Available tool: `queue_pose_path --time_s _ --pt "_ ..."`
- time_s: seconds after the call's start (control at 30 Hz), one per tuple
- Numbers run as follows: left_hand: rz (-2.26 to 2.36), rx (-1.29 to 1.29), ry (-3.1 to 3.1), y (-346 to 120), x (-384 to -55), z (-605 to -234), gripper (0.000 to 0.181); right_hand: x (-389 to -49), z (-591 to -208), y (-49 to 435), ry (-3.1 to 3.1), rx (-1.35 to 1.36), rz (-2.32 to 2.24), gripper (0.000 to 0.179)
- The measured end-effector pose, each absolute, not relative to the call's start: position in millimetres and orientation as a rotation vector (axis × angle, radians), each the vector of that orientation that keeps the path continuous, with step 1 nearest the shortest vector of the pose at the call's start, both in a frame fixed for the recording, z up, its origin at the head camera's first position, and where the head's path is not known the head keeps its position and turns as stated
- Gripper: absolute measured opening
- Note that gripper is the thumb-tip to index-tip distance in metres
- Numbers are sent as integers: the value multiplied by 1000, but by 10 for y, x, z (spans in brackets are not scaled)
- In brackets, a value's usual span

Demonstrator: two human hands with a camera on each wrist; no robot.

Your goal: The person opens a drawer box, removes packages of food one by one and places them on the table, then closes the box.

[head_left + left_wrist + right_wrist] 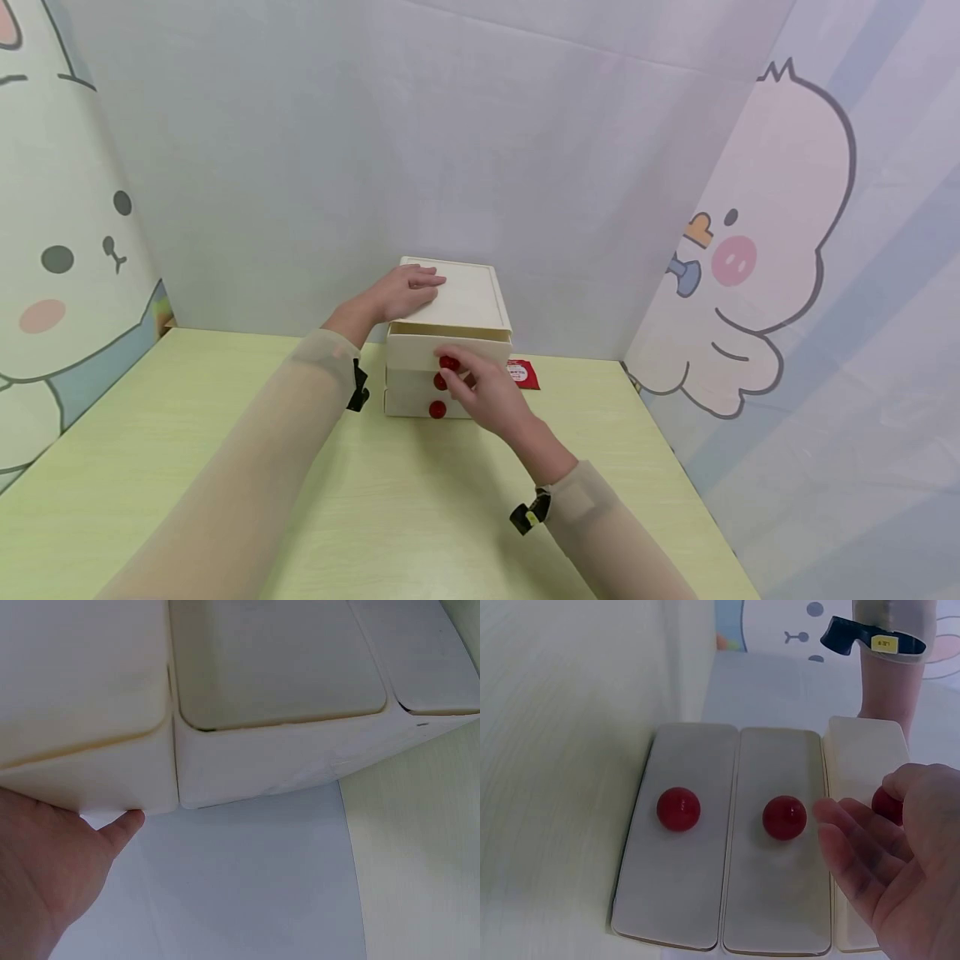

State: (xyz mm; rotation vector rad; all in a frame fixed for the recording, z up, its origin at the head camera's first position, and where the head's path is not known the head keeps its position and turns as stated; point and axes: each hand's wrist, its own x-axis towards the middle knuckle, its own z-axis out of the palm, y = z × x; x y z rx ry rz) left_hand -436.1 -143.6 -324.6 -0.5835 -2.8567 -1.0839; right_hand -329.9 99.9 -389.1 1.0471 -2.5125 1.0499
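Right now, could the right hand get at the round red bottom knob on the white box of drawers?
Likely yes, once the right hand releases the round red top knob: the bottom knob below sits uncovered, with nothing visible in front.

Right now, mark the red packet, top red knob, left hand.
Red packet [527,375]: head view, middle of visible part.
Top red knob [886,807]: right wrist view, exposed part.
Left hand [399,293]: head view, its back.

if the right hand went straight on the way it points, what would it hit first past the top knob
Most likely the top drawer's front, just behind the top knob the right hand pinches; the gap is unclear.
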Motion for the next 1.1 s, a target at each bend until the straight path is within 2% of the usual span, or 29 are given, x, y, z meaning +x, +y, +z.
queue_pose_path --time_s 1.1 --pt "-1098 -600 -2848 -1434 -4349 -3235 54 -3440 -3856 949 -2589 944 1024 39"
